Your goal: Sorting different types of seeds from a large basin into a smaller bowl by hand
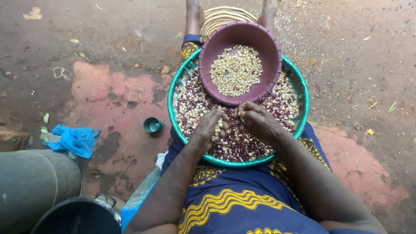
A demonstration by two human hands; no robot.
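Right now both hands meet over the near half of the green tray (303,93) w/ mixed beans (190,108), left hand (212,128) cupped around pale beans, right hand (255,121) pinched shut on a few, purple bowl (240,37) just beyond the fingertips.

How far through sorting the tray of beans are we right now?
Done: a layer of pale beans lies in the purple bowl. In hand: the left hand cups a few pale beans, the right hand picks beside it. Left: mixed dark and pale beans cover most of the green tray.
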